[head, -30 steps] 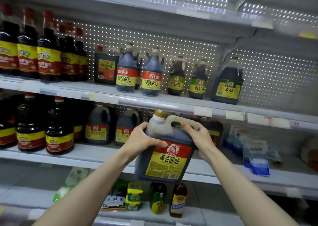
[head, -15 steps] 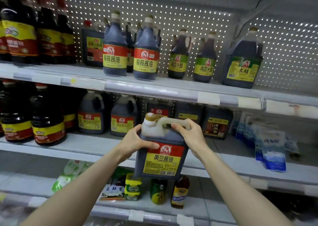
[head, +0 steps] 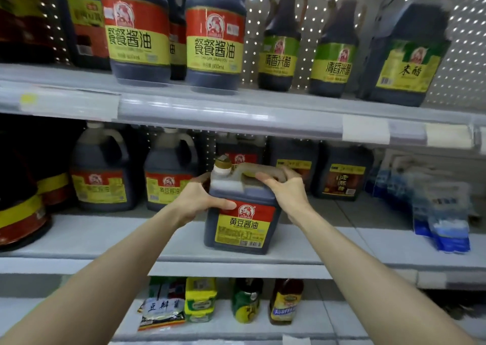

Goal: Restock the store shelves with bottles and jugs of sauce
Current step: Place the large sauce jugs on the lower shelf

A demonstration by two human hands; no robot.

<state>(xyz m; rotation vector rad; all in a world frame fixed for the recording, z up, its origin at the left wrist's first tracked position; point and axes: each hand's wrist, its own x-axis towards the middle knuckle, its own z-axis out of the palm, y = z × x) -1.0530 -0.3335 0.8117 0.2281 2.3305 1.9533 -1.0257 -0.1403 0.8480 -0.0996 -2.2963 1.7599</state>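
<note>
Jug (head: 238,229) now sits at shelf (head: 105,239) edge, left hand (head: 196,200) and right hand (head: 286,195) gripping it.

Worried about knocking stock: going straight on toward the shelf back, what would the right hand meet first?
Probably the dark jug behind the right hand, which grips the soy sauce jug; depth unclear.

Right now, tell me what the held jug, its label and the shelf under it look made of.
Jug: probably translucent plastic; the pale handle and shoulder show clear above the dark liquid line.
Label: printed paper or film with a slight sheen; I cannot tell which.
Shelf: looks like painted metal, matte pale grey, flat and thin-edged.
</note>
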